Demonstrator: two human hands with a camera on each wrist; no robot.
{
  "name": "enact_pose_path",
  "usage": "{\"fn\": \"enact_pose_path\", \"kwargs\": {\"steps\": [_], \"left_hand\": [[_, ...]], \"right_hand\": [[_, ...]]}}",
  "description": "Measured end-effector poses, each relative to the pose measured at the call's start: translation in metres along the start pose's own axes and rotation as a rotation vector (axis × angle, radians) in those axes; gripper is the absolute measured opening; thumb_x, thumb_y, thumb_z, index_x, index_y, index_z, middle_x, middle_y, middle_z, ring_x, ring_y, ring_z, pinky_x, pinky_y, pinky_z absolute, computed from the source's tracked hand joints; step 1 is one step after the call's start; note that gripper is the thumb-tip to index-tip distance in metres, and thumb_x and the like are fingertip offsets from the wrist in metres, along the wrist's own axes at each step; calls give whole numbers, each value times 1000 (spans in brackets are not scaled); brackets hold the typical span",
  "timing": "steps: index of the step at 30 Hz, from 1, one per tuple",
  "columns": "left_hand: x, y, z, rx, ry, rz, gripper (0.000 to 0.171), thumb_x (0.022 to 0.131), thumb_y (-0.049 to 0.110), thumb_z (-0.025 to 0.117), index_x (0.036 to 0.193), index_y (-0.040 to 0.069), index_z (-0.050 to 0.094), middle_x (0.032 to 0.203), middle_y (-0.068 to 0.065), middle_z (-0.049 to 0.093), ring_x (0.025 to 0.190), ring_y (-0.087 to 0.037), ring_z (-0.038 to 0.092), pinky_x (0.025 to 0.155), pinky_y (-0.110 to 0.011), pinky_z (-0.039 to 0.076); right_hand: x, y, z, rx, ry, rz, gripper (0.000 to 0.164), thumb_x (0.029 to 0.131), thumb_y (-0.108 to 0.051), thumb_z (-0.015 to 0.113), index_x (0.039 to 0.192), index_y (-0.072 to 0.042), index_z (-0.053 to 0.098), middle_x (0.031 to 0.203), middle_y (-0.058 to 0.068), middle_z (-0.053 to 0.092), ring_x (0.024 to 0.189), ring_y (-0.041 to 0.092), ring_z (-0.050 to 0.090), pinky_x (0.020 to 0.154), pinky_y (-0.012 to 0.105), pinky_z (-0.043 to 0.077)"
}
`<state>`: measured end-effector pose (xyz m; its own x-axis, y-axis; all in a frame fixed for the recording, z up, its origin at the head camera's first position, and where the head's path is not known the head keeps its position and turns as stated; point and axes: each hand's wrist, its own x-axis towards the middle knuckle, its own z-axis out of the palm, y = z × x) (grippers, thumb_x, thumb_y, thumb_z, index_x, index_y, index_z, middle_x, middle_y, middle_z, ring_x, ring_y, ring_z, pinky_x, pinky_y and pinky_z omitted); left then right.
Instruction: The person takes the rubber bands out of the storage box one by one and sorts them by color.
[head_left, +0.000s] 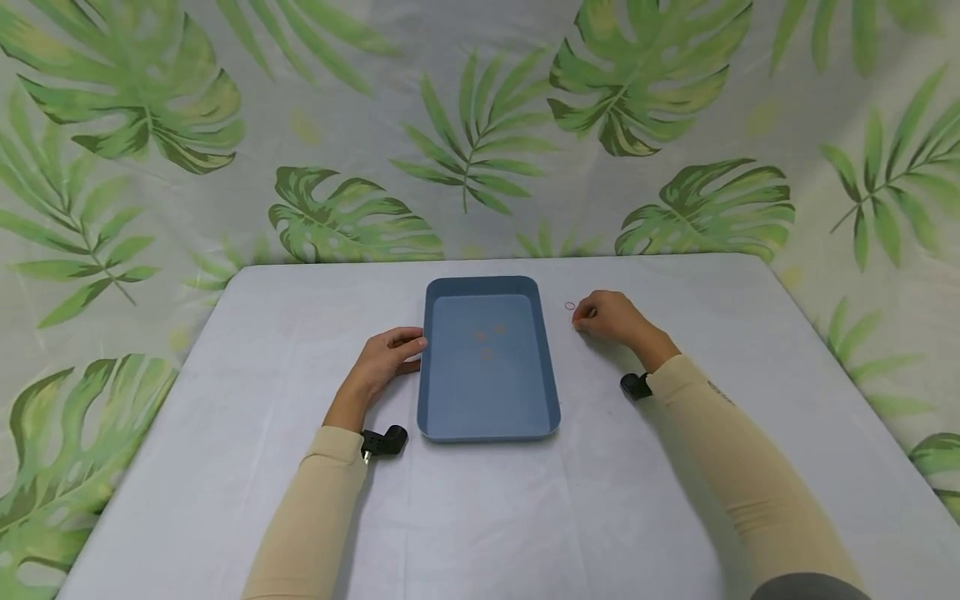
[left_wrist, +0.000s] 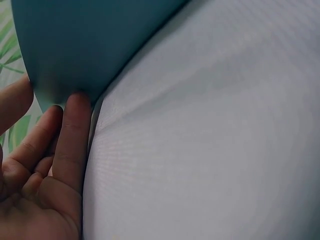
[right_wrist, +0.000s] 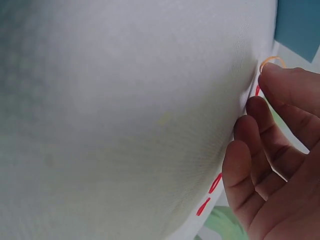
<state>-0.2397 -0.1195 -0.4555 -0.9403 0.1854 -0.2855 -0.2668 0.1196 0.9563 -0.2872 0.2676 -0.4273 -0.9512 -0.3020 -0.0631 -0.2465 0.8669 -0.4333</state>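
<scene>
Right hand (head_left: 611,317): pinching orange band (right_wrist: 273,57); slack pinch could drop it. Left hand (head_left: 384,358): straight-fingered, touching tray (head_left: 487,404) at nine o'clock.

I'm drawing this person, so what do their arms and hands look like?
Draw long beige sleeves. The left sleeve looks plain; the right sleeve has a small dark mark near the cuff, too tiny to read. Add a black left camera and right camera at the wrists. The left hand and right hand wear no gloves.

Draped tabletop setting, room type unclear, green leaf-print backdrop (head_left: 495,150), white-covered table (head_left: 487,517)
</scene>
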Motion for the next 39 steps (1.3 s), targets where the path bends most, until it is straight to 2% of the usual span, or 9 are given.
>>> {"fn": "enact_pose_path", "kwargs": {"steps": [15, 20, 24, 29, 39], "left_hand": [[0, -1, 0, 5, 7, 0, 47, 99, 18, 62, 141, 2, 52, 142, -20, 53, 117, -17, 60, 100, -32, 57], [1, -1, 0, 9, 9, 2, 47, 98, 18, 63, 141, 2, 52, 142, -19, 53, 119, -19, 59, 101, -33, 57], [2, -2, 0, 10, 9, -1, 47, 98, 18, 63, 141, 2, 52, 142, -19, 53, 118, -19, 59, 101, -33, 57], [1, -1, 0, 13, 6, 1, 47, 98, 18, 62, 142, 2, 52, 142, -19, 53, 121, -21, 58, 102, -34, 56], [1, -1, 0, 15, 9, -3, 47, 99, 18, 62, 141, 2, 52, 142, -19, 53, 116, -16, 60, 103, -35, 56]], "right_hand": [[-3, -3, -2, 7, -5, -25, 12, 90, -10, 67, 92, -2, 76, 96, 17, 72, 87, 28, 60, 76, 38, 49], [-5, -4, -6, 10, -18, -32, 14, 90, -9, 67, 99, 0, 74, 101, 18, 72, 91, 30, 62, 80, 43, 52], [-7, -9, -12, 30, -11, -69, 20, 93, -8, 62, 108, 2, 71, 106, 20, 71, 94, 32, 64, 81, 45, 54], [-8, -26, -24, 45, 1, -135, 22, 96, -8, 61, 114, 1, 70, 110, 19, 69, 95, 32, 65, 82, 47, 56], [-3, -83, -32, 43, -55, -290, 21, 97, -10, 62, 115, -3, 70, 114, 15, 68, 100, 31, 66, 85, 46, 57]]}}
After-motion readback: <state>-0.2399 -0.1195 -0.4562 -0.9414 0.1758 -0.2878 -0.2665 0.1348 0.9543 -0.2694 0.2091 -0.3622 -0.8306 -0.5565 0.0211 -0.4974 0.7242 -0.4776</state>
